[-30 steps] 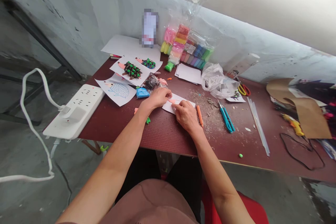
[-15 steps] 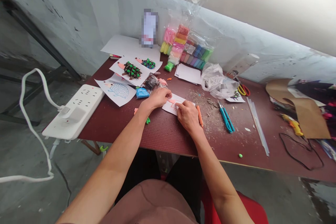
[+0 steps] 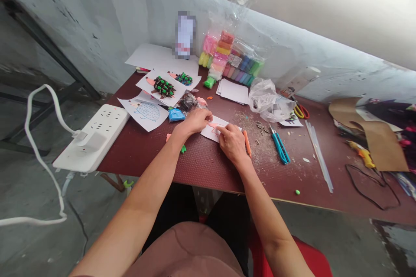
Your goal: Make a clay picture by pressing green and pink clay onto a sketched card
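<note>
A small white paper card (image 3: 207, 134) lies on the table, with orange lines and a patch of salmon-coloured clay on it. Over its upper left edge my left hand (image 3: 199, 120) is closed, fingertips bent down together at the clay; whatever they pinch is too small to make out. From the right, my right hand (image 3: 232, 142) rests on the card, its index finger stretched out to touch the drawing and its other fingers partly hidden underneath. An orange marker (image 3: 247, 143) lies just right of that hand. Salmon and green clay bits (image 3: 183, 149) are beside my left forearm.
Hedgehog pictures (image 3: 162, 87) and a blue packet (image 3: 176, 114) lie left. Bagged coloured clay (image 3: 240, 67) stands against the wall. To the right are seeds, a teal utility knife (image 3: 280, 145), scissors (image 3: 302, 111) and a yellow glue gun (image 3: 364, 156). A power strip (image 3: 92, 138) sits at the left edge.
Almost nothing differs. Both hands stay over the card, with at most a slight shift of the fingers.
</note>
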The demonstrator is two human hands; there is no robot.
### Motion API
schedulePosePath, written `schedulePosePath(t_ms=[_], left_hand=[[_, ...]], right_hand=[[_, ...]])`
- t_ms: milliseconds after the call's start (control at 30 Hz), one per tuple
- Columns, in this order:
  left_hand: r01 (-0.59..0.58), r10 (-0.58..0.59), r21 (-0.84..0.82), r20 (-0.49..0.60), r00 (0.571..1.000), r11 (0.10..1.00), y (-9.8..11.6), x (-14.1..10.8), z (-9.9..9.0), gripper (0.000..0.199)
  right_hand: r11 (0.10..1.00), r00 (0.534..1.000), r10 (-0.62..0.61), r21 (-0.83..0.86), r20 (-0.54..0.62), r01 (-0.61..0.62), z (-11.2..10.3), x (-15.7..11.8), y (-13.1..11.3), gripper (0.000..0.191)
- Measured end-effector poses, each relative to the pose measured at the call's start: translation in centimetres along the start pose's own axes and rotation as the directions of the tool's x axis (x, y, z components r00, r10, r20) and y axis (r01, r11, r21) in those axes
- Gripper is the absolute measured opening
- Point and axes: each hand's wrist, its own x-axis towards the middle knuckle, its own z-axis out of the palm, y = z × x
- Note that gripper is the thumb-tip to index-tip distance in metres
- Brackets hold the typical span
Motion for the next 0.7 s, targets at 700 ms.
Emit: schedulePosePath(t_ms=[700], left_hand=[[0.023, -0.022, 0.023, -0.018, 1.0, 0.999, 0.4, -0.2, 0.1, 0.037]], right_hand=[[0.936, 0.937, 0.287, 0.148, 0.201, -0.318, -1.9, 2.1, -1.2, 0.048]])
